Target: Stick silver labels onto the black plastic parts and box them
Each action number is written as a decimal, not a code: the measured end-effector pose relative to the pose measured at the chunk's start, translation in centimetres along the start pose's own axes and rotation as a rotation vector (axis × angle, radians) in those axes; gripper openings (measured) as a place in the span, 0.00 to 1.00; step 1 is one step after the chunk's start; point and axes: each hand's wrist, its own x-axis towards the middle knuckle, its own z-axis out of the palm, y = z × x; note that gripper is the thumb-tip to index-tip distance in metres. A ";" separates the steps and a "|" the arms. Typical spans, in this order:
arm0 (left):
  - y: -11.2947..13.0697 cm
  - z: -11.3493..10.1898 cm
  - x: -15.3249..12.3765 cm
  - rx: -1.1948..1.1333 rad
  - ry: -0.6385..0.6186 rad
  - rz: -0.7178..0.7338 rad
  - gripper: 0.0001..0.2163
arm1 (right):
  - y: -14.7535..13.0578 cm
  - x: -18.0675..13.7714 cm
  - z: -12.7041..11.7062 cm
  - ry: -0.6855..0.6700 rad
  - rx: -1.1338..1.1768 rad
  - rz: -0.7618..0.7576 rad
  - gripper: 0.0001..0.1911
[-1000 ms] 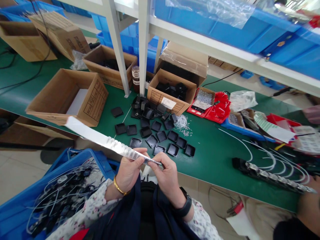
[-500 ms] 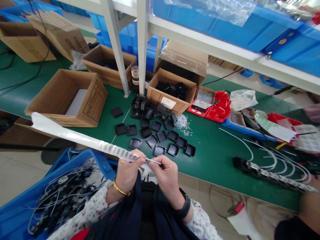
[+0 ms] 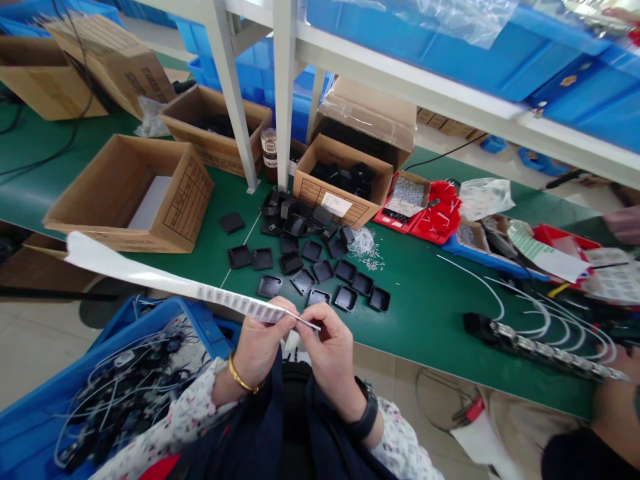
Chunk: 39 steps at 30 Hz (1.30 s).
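Observation:
A long white label strip (image 3: 170, 283) with a row of printed labels stretches out to the left over the table's front edge. My left hand (image 3: 263, 343) pinches it near its right end. Close beside it, my right hand (image 3: 327, 347) is closed on the tip of the same strip, thumb against fingers. Both hands are held in front of my body, nearly touching. Just beyond them several black square plastic housings (image 3: 346, 298) lie open side up on the green table (image 3: 425, 320). Whether a label is lifting off between my fingertips is too small to tell.
A cardboard box (image 3: 180, 207) stands at the left, another box of black parts (image 3: 325, 190) behind the pile. Shelf posts (image 3: 283, 100) rise from the table. A blue bin of cables (image 3: 200, 327) sits low left. A co-worker's hand (image 3: 627, 363) is at a metal fixture (image 3: 545, 350).
The strip's left end has dipped slightly, and its printed face has turned. My hands have drawn a little closer together at its right end.

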 end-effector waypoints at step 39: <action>-0.7 -0.7 0.7 0.013 0.049 0.061 0.09 | 1.1 0.3 0.1 -0.037 0.004 0.074 0.07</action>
